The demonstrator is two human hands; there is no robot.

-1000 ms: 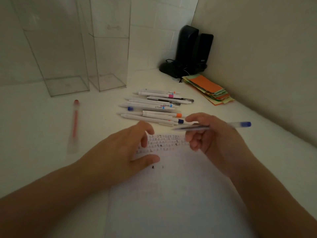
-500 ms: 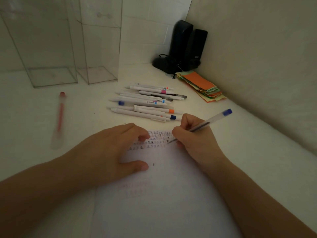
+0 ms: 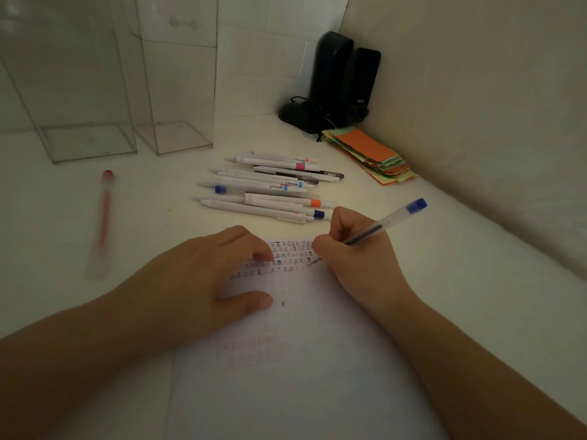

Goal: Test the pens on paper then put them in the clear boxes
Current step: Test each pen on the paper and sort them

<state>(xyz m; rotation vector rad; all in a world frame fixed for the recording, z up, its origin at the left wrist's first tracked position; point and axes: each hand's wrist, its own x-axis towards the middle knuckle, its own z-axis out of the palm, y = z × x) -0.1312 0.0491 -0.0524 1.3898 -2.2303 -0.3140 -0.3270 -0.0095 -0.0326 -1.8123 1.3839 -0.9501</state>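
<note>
Testing is under way: the right hand [image 3: 355, 258] is gripping a clear pen [image 3: 378, 229] with a blue end in a writing pinch, and the tip is touching the paper [image 3: 305, 392] at the right end of the rows of small test marks [image 3: 279, 258]. The left hand [image 3: 197, 287] is lying open and flat on the paper, holding nothing and pinning the sheet to the white table [image 3: 476, 296].

The remaining pens [image 3: 266, 188] are lying in a loose pile just beyond the paper. A red pen [image 3: 103, 223] is lying apart on the left. Two tall clear boxes [image 3: 127, 90] are standing at the back left, well apart from the hands.

Risks from this position:
- The side of the writing hand is resting close to the marks; dragging it across wet ink is likely to smear them.
- Lifting the left hand during a stroke is likely to let the sheet slide.
- The knuckles are sitting just beside the nearest pens in the pile; a wide stroke could be rolling them across the table.
- The boxes are tall and narrow; dropping a pen in carelessly could be tipping one.

Limits of the view:
- The light is dim and the red pen is blurred.
- The box tops are cut off, and nothing is clearly showing inside them.
- The colour of the ink being laid down is not readable.
- The near edge of the paper is cut off.
</note>
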